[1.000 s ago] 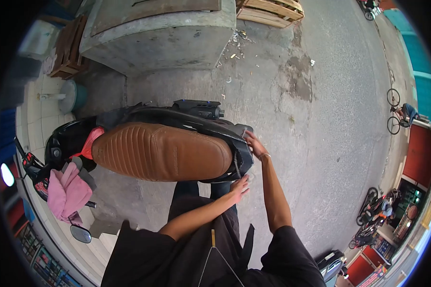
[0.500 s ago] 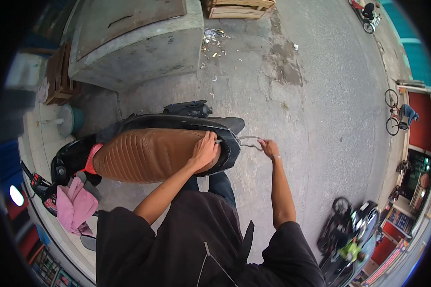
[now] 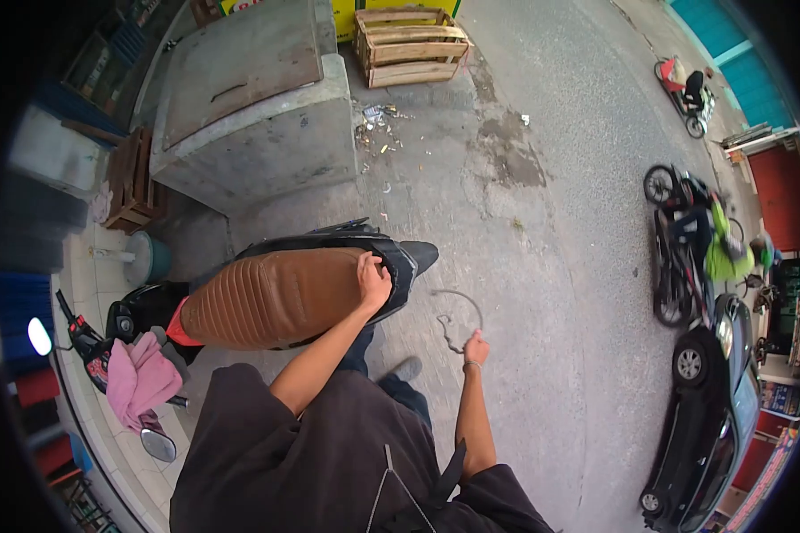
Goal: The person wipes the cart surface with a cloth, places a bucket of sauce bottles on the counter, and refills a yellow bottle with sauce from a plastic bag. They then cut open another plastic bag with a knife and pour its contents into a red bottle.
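Note:
A motorbike with a ribbed brown seat stands in front of me. My left hand rests on the rear end of the seat, fingers bent and slightly apart, with nothing visible in them. Beside it is the black tail of the motorbike. Off to the right, away from the bike, my right hand is closed around a thin grey cord. The cord curves up and back to the left in a loose loop, its ends hanging free over the pavement.
A pink cloth hangs by the handlebar, near a mirror. Beyond the bike stand a large concrete box and a wooden crate. On the road at right are a dark car and a rider in a bright green jacket.
My right hand has drawn the cord away from the bike's tail, toward me. My left hand's fingers have loosened at the seat's rear. The car and green-jacketed rider have moved into fuller view.

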Demonstrator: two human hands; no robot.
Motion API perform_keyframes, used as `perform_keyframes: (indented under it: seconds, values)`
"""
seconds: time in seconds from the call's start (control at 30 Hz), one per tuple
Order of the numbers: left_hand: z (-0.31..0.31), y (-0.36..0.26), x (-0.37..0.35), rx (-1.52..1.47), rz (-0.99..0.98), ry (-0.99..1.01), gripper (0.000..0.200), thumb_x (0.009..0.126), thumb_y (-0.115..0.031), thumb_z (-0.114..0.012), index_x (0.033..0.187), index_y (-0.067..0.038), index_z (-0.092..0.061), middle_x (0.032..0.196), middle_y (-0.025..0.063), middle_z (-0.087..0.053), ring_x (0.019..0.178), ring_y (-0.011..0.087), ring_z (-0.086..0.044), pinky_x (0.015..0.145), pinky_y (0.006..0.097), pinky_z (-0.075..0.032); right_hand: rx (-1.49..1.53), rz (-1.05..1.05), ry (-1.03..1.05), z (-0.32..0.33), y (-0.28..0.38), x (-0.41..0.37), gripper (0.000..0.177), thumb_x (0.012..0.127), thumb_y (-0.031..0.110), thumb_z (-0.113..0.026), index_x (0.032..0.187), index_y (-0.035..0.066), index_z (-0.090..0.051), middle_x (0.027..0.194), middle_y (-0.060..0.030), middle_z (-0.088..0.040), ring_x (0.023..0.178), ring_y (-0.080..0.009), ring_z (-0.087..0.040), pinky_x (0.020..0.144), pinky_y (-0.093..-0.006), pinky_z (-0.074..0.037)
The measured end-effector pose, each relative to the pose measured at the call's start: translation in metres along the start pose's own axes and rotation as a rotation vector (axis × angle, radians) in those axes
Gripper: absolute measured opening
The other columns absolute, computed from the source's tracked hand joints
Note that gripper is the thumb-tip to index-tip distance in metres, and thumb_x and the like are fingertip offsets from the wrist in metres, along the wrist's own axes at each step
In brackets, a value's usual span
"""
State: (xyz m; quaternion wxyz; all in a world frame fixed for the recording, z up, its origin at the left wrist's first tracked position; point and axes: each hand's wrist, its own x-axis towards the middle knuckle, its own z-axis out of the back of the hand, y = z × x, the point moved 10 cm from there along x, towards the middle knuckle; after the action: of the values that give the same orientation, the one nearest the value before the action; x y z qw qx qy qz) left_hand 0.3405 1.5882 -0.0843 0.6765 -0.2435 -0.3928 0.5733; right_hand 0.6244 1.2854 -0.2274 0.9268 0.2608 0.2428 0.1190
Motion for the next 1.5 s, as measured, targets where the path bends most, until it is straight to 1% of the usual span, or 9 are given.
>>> perform_keyframes:
  seconds: [0.13, 0.37, 0.63, 0.93, 1.13, 1.3, 1.37, 1.43, 1.5]
  values:
    - [0.029, -0.043, -0.062, 0.004, -0.066, 0.102, 0.023, 0.074, -0.001, -0.061, 0.096, -0.003, -0.052, 0.109, 0.0184, -0.051, 0.104, 0.0372, -0.050, 0.091, 0.0444, -0.041, 0.288, -0.209, 0.022, 0.064, -0.061, -0.018, 0.060, 0.095, 0.044, -0.047, 0.059, -0.002, -0.061, 0.058, -0.0129, -0.062, 0.055, -0.0213, -0.060, 0.058, -0.0395, -0.048]
    - [-0.091, -0.195, -0.356, -0.275, -0.451, 0.998, 0.060, 0.072, -0.034, -0.078, 0.118, -0.005, -0.052, 0.115, 0.0147, -0.056, 0.112, 0.0306, -0.053, 0.094, 0.0379, -0.043, 1.204, -0.042, 0.421, 0.270, -0.114, -0.165, 0.032, 0.098, 0.031, -0.047, 0.112, 0.004, -0.057, 0.089, -0.0025, -0.062, 0.088, -0.0174, -0.062, 0.085, -0.0351, -0.048]
    - [-0.092, -0.340, -0.842, -0.425, -0.410, 2.386, 0.040, 0.095, -0.037, -0.056, 0.078, -0.002, -0.067, 0.065, 0.0029, -0.059, 0.059, 0.0082, -0.050, 0.055, 0.0271, -0.040, 1.419, -0.105, -0.637, 0.508, -0.463, -0.326, 0.030, 0.099, 0.026, -0.050, 0.118, 0.004, -0.055, 0.094, -0.0059, -0.065, 0.084, -0.0173, -0.068, 0.075, -0.0334, -0.055]
    - [-0.088, -0.465, -1.249, -0.208, -0.830, 2.146, 0.045, 0.089, -0.030, -0.066, 0.056, -0.002, -0.055, 0.051, -0.0037, -0.041, 0.050, 0.0067, -0.036, 0.048, 0.0259, -0.028, 1.717, -0.557, -1.312, 0.527, -0.931, -0.628, 0.026, 0.094, 0.018, -0.055, 0.105, -0.005, -0.058, 0.090, -0.0141, -0.067, 0.079, -0.0251, -0.070, 0.071, -0.0368, -0.059]
    - [0.006, -0.534, -1.439, -0.549, -0.678, 2.597, 0.024, 0.086, -0.020, -0.070, 0.072, -0.004, -0.058, 0.070, -0.0026, -0.054, 0.062, 0.0060, -0.046, 0.058, 0.0224, -0.040, 1.958, -0.894, -1.208, 0.424, -0.965, -0.697, 0.029, 0.095, 0.025, -0.055, 0.095, -0.002, -0.063, 0.092, -0.0143, -0.069, 0.084, -0.0247, -0.070, 0.071, -0.0331, -0.059]
    - [0.153, -0.579, -1.580, -0.438, -0.873, 3.006, 0.019, 0.092, -0.017, -0.064, 0.080, -0.004, -0.054, 0.073, 0.0018, -0.060, 0.066, 0.0087, -0.055, 0.067, 0.0235, -0.046, 1.910, -0.834, -1.253, 0.459, -1.022, -0.774, 0.038, 0.092, 0.038, -0.057, 0.093, 0.000, -0.062, 0.089, -0.0138, -0.069, 0.082, -0.0247, -0.070, 0.072, -0.0324, -0.057]
    - [0.194, -0.583, -1.635, -0.375, -0.403, 3.253, 0.020, 0.094, -0.019, -0.061, 0.084, -0.006, -0.050, 0.073, 0.0036, -0.063, 0.060, 0.0072, -0.052, 0.059, 0.0205, -0.041, 1.885, -0.811, -1.141, 0.492, -1.051, -0.802, 0.045, 0.090, 0.045, -0.060, 0.095, 0.000, -0.060, 0.087, -0.0130, -0.069, 0.081, -0.0249, -0.070, 0.072, -0.0326, -0.056]
    - [0.219, -0.593, -1.687, -0.291, -0.517, 3.258, 0.022, 0.095, -0.021, -0.059, 0.083, -0.007, -0.046, 0.071, 0.0036, -0.062, 0.060, 0.0082, -0.054, 0.058, 0.0216, -0.043, 0.889, -1.267, -1.150, 0.580, -1.074, -0.882, 0.051, 0.085, 0.049, -0.065, 0.096, -0.001, -0.060, 0.086, -0.0137, -0.069, 0.083, -0.0262, -0.068, 0.076, -0.0344, -0.054]
    - [0.254, -0.608, -1.735, -0.199, -0.435, 3.321, 0.024, 0.097, -0.022, -0.055, 0.082, -0.009, -0.043, 0.067, 0.0010, -0.056, 0.060, 0.0093, -0.054, 0.057, 0.0231, -0.043, 0.550, -0.943, -1.528, 0.668, -1.107, -0.906, 0.051, 0.083, 0.049, -0.067, 0.096, 0.001, -0.061, 0.083, -0.0136, -0.068, 0.082, -0.0262, -0.068, 0.073, -0.0356, -0.053]
